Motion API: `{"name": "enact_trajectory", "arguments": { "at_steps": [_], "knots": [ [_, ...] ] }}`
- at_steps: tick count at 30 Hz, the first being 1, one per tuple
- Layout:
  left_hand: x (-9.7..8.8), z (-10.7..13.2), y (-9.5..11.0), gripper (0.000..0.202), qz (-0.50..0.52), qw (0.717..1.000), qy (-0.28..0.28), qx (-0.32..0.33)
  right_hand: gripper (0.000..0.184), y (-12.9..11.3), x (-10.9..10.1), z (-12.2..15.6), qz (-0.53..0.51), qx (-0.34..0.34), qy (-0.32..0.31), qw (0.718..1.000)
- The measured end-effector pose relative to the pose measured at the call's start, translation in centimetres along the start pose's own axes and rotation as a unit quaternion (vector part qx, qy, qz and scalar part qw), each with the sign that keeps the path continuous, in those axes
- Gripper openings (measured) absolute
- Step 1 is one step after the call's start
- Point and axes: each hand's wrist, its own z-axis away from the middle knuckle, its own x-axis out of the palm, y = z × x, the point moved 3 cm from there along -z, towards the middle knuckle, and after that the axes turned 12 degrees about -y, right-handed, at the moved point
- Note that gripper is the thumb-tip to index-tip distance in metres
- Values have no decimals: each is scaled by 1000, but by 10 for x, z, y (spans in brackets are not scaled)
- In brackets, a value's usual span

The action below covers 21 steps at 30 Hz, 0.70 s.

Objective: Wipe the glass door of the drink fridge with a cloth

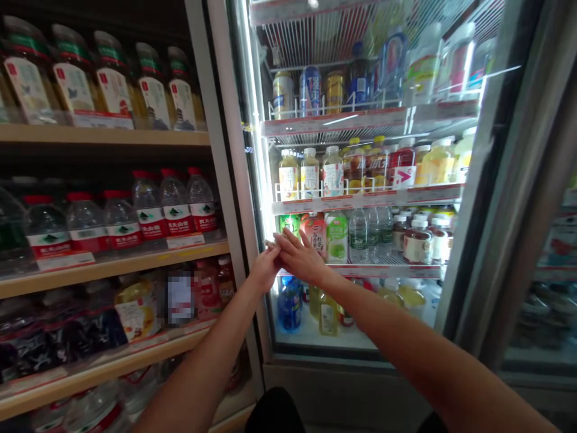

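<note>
Both arms reach into an open drinks fridge. My right hand (300, 255) lies flat with fingers stretched out, at the front of the third wire shelf (396, 270), just before a pink-labelled bottle (315, 231) and a green-labelled bottle (336, 236). My left hand (265, 264) is right beside it, touching it at the shelf's left end by the fridge's lit frame; its fingers are curled and partly covered by the right hand. Nothing shows in either hand.
The fridge door (509, 180) stands open at the right. Upper fridge shelves carry cans (310, 90) and juice bottles (311, 171). Left, wooden shelves (135, 261) hold red-capped water bottles (175, 201) and amber bottles (112, 78). Blue and yellow bottles (288, 307) stand on the fridge's bottom level.
</note>
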Motion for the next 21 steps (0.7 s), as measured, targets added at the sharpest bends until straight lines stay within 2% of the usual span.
{"name": "enact_trajectory", "arguments": {
  "at_steps": [3, 5, 7, 10, 13, 15, 17, 19, 21],
  "knots": [
    [-17, -16, 16, 17, -69, 996, 44, 18, 37, 22, -23, -29, 33, -39, 8, 999],
    [-30, -24, 26, 24, -131, 986, 92, 42, 43, 33, -36, -51, 33, -26, 31, 999],
    [-40, -25, 31, 29, -203, 966, 140, 74, 49, 34, -36, -61, 29, 4, 54, 998],
    [-45, -11, 30, 31, -313, 929, 158, 121, 46, 12, -2, -48, 22, -7, 37, 999],
    [-45, 8, 22, 32, -387, 900, 127, 157, 39, -17, 41, -15, 33, -61, -3, 998],
    [-46, 15, 15, 37, -460, 865, 90, 181, 36, -22, 51, -3, 51, -108, -24, 993],
    [-48, 15, 7, 45, -555, 802, 61, 211, 37, -11, 35, -6, 66, -108, -16, 992],
    [-50, 11, -1, 53, -627, 739, 68, 235, 41, 9, 8, -17, 75, -41, 24, 996],
    [-51, 7, -8, 59, -649, 715, 92, 242, 46, 25, -11, -20, 79, 23, 63, 995]
  ]
}}
